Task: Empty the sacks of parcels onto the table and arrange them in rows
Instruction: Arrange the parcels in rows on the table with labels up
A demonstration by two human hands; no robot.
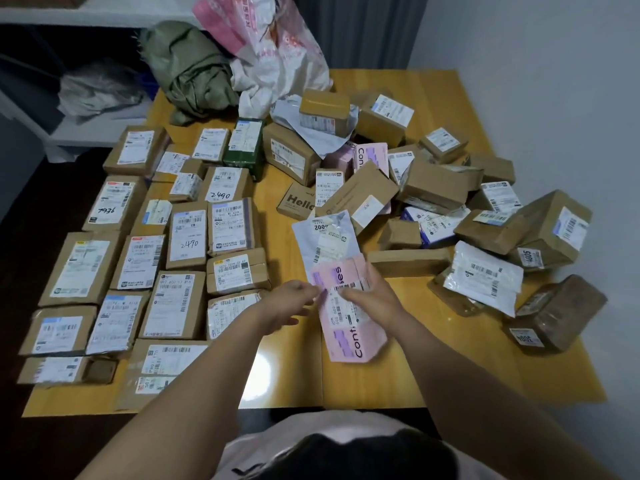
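- Pink parcel (351, 329) first: I see it lying near my edge of the table (381, 382), right of centre. It is a flat pink box with a white barcode label and black lettering that begins "Cont".
- A second pink parcel (332, 271) sits just behind it and touches it. I cannot tell whether one overlaps the other.
- The right grip (369, 294) has its fingers curled down over the label at the far end of the near pink box and holds it there.
- The left grip (292, 301) is blurred, with most fingers fairly straight. A fingertip reaches the left edge where the two pink boxes meet, and I cannot tell whether it pinches or only touches.
- A white mailer (325, 237) lies flat just beyond the pink pair, label up.
- The sorted rows (173, 299) fill the left half of the table. They are brown cardboard boxes lying flat with labels up, side by side from my edge towards the far one. Two carry "2490" in handwriting.
- The loose heap (433, 181) takes the right half. Brown boxes, white mailers and another pink box lie tilted and overlapping.
- At the far left corner a crumpled green sack (190, 71) rests on the table, with a white-and-pink sack (277, 46) slumped against its right side.
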